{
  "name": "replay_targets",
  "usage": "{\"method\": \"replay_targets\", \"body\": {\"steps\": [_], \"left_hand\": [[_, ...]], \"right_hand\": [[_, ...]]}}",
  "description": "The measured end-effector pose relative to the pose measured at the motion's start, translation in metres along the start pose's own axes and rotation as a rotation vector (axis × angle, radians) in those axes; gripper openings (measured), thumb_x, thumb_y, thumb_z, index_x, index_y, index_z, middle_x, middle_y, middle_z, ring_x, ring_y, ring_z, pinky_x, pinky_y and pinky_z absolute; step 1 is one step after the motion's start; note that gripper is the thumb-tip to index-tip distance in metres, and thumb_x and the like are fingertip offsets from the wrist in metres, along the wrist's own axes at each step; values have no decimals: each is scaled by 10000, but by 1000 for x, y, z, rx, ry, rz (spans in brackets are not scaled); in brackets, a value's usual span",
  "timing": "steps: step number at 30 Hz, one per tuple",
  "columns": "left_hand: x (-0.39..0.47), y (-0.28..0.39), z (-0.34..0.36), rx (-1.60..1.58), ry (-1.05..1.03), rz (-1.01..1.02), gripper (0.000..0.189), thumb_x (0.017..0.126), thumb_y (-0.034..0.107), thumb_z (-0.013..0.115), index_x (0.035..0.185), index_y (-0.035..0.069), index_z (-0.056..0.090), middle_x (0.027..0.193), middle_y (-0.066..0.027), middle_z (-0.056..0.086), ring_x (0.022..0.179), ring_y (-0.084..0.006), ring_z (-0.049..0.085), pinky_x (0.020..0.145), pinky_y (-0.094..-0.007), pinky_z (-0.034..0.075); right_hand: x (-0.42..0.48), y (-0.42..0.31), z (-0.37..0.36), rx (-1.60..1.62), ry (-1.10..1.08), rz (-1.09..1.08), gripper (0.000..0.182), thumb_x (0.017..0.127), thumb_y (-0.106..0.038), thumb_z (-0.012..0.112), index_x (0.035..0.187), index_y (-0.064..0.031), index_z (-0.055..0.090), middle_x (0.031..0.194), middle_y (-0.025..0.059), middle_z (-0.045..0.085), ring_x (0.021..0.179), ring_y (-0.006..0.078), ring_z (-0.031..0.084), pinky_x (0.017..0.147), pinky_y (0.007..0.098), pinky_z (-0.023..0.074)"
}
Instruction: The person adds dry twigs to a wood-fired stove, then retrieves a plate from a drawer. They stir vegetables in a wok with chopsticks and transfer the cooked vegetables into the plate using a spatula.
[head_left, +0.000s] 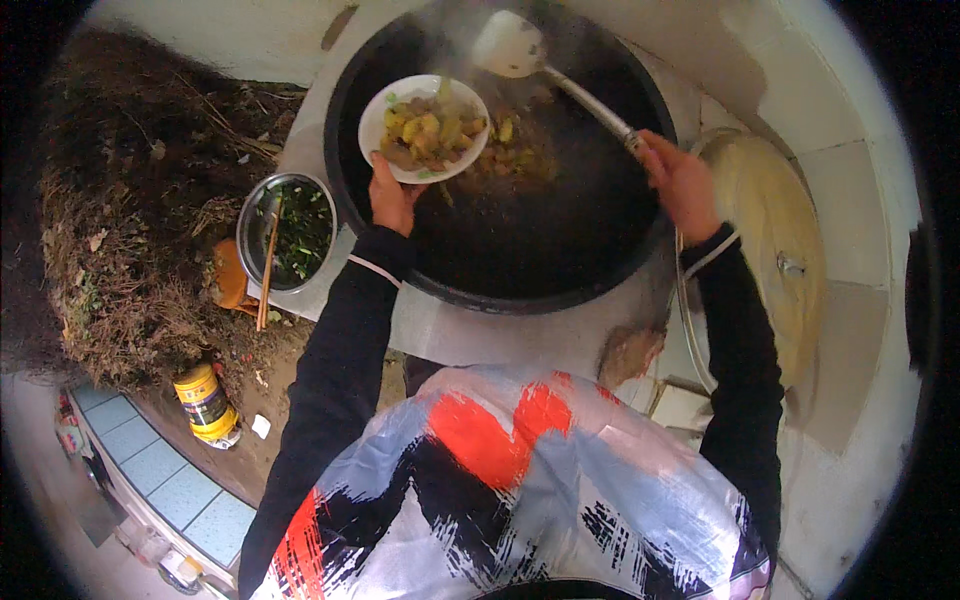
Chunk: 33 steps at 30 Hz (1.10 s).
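Observation:
My left hand (393, 201) holds a white bowl (367, 142) by its near rim, tilted a little over a large black wok (525, 255). Chunks of yellowish cooked food (431, 133) fill much of the bowl. More of this food lies in the wok, partly blurred by steam. In my right hand (681, 184) is the handle of a metal wok spatula (510, 45); its broad blade is above the far part of the wok, up and to the right of the bowl. My right fingers are closed around the handle's end.
Left of the wok, a metal bowl (241, 244) holds chopped greens, with wooden chopsticks (270, 259) across it. Dry brushwood (127, 225) is heaped at the left, near a yellow bucket (202, 401). A large round lid (765, 247) leans by the right wall.

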<state>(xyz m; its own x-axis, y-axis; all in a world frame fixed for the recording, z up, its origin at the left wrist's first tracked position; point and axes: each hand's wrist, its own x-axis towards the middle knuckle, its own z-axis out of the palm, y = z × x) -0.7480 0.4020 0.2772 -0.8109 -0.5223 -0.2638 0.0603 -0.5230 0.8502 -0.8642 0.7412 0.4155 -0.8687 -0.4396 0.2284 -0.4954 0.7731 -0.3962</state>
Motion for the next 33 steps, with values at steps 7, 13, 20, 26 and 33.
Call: {"method": "replay_targets", "body": {"steps": [7,13,20,26,33], "left_hand": [[-29,37,-20,97,92,-31,600,897,499,351,1307,63,315,1237,-121,452,1102,-260,495,880,-413,435],[-68,50,-26,58,103,-51,599,910,485,346,1344,83,256,1319,-107,368,1171,-267,429,901,-413,423],[-99,49,-28,45,126,-79,586,920,478,326,1345,81,246,1291,-91,405,1128,-237,475,847,-371,466],[-99,41,-38,26,96,-123,580,912,494,339,1331,100,272,1282,-78,424,1109,-213,488,855,-347,462],[-92,35,-35,-5,96,-164,588,907,494,354,1334,100,264,1297,-86,405,1145,-233,461,902,-371,437]], "right_hand": [[12,71,-28,-67,-807,296,254,862,-235,502,928,-14,607,631,159,578,552,237,587,548,355,452],[-29,121,52,-201,-818,-560,397,658,-156,671,1027,-76,547,643,140,592,643,304,597,561,401,472],[-23,57,224,360,-533,312,256,845,-222,529,978,-20,613,668,99,619,514,178,582,495,324,467],[-3,-8,242,836,-347,656,325,901,-264,466,1087,-24,582,651,91,600,498,143,552,464,298,452],[11,0,248,718,-249,547,382,894,-284,494,1168,-21,539,699,93,611,534,139,560,459,306,460]]}}
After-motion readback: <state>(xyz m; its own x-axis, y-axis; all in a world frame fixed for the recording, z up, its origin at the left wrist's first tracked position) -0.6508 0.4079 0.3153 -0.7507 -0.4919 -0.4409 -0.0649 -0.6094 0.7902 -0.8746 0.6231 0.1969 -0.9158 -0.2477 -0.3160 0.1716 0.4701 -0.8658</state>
